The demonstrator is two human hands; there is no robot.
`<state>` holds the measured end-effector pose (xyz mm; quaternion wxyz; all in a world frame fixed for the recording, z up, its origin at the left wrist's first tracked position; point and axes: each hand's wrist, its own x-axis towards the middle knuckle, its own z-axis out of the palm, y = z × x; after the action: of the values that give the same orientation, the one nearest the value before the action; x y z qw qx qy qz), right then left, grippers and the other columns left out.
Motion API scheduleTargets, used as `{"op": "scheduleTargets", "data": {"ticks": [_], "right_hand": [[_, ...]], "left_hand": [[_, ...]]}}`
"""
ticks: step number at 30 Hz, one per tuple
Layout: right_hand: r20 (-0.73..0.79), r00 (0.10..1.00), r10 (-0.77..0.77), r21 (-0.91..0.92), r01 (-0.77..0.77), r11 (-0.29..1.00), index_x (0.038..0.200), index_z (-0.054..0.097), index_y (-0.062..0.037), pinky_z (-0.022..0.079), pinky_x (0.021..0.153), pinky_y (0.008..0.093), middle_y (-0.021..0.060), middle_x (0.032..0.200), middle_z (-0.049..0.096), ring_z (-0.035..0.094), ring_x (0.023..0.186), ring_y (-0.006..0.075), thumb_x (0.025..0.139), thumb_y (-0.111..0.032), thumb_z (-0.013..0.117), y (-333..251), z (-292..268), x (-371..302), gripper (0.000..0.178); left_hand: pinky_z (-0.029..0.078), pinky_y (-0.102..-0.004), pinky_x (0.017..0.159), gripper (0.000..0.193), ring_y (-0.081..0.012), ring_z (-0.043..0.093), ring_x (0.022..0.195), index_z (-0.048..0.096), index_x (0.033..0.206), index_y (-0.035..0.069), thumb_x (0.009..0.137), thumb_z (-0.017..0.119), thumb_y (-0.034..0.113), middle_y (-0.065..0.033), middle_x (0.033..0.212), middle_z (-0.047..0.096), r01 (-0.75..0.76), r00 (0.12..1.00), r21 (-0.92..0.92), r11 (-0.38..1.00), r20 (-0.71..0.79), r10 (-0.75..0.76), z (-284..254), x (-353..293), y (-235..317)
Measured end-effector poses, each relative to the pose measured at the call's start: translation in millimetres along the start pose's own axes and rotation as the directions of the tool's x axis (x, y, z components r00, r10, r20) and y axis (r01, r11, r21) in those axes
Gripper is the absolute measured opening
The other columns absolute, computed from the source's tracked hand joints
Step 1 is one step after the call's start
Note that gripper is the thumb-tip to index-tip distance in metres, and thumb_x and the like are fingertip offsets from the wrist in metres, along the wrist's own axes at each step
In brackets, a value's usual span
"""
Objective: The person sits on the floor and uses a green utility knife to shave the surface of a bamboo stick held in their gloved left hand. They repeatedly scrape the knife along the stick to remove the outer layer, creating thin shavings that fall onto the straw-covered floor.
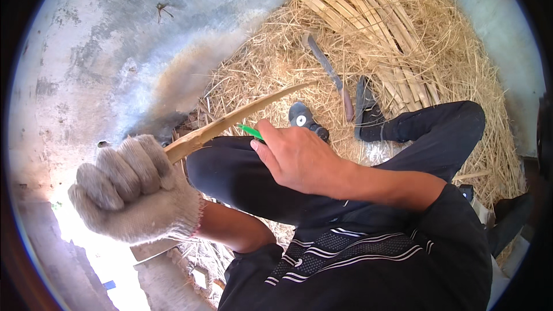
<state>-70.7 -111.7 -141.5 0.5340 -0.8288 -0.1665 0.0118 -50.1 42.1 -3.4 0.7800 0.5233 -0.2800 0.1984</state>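
Note:
A long, pale split-bamboo strip (242, 112) slants up to the right across my lap and narrows toward its far end. My left hand (129, 190), in a grey-white knitted glove, is wrapped round the strip's thick lower end. Bare, my right hand (302, 158) pinches a slim green tool (249, 131). The tool's tip lies close to the underside of the strip; whether they touch I cannot tell. Most of the tool is hidden inside my fingers, so its kind does not show.
A long-bladed knife (325, 63) with a brown handle lies on straw-like shavings (259, 69) ahead. Farther right rests a bundle of split strips (386, 29). My dark shoe (368, 115) is beside the knife handle. A grey wall (144, 34) stands at the left.

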Motion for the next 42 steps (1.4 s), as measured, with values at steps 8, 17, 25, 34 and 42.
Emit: {"op": "scheduleTargets", "data": {"ticks": [8,17,25,34,42], "right_hand": [[-0.050,0.997,0.060,-0.149,-0.067,0.987,0.096,0.048,0.0019,0.050,0.053,0.0511,0.0245,0.061,0.058,0.062,0.058,0.0441,0.094,-0.016,0.053,10,0,-15,0.019],[-0.085,0.987,0.136,-0.241,-0.153,0.958,0.096,0.048,0.0033,0.051,0.055,0.0516,0.0267,0.061,0.058,0.061,0.060,0.0458,0.094,-0.017,0.051,62,3,-6,0.021],[-0.150,0.976,0.158,-0.267,-0.194,0.944,0.101,0.049,0.0036,0.051,0.060,0.0530,0.0272,0.064,0.060,0.062,0.065,0.0479,0.095,-0.017,0.051,94,19,6,0.022],[-0.166,0.977,0.132,-0.333,-0.181,0.925,0.101,0.048,0.0020,0.051,0.057,0.0543,0.0260,0.062,0.060,0.062,0.062,0.0463,0.095,-0.016,0.048,113,27,12,0.019],[-0.121,0.986,0.111,-0.478,-0.156,0.864,0.110,0.044,0.0012,0.055,0.061,0.0482,0.0221,0.071,0.064,0.068,0.070,0.0390,0.088,-0.003,0.047,127,38,9,0.023]], "left_hand": [[0.025,-0.0217,0.027,0.041,-0.0054,0.021,0.028,0.037,0.053,0.020,0.094,0.040,0.026,0.0063,0.038,0.028,-0.083,0.995,-0.051,0.995,0.045,0.085,5,-12,-6],[0.024,-0.0215,0.027,0.040,-0.0052,0.020,0.027,0.038,0.053,0.020,0.092,0.042,0.027,0.0070,0.038,0.029,-0.035,0.994,-0.080,0.996,0.103,0.043,15,-18,-4],[0.022,-0.0219,0.026,0.040,-0.0061,0.015,0.030,0.034,0.053,0.019,0.092,0.040,0.023,0.0055,0.039,0.024,-0.088,0.994,-0.034,0.996,-0.063,0.085,20,-10,-11],[0.015,-0.0209,0.029,0.040,-0.0057,0.012,0.034,0.025,0.053,0.020,0.091,0.037,0.020,0.0056,0.043,0.018,-0.135,0.920,0.210,0.968,-0.336,0.201,49,-14,-17],[0.013,-0.0237,0.032,0.040,-0.0058,0.010,0.036,0.023,0.052,0.020,0.090,0.035,0.014,0.0057,0.045,0.017,-0.084,0.853,0.331,0.940,-0.463,0.239,57,-9,-16]]}}
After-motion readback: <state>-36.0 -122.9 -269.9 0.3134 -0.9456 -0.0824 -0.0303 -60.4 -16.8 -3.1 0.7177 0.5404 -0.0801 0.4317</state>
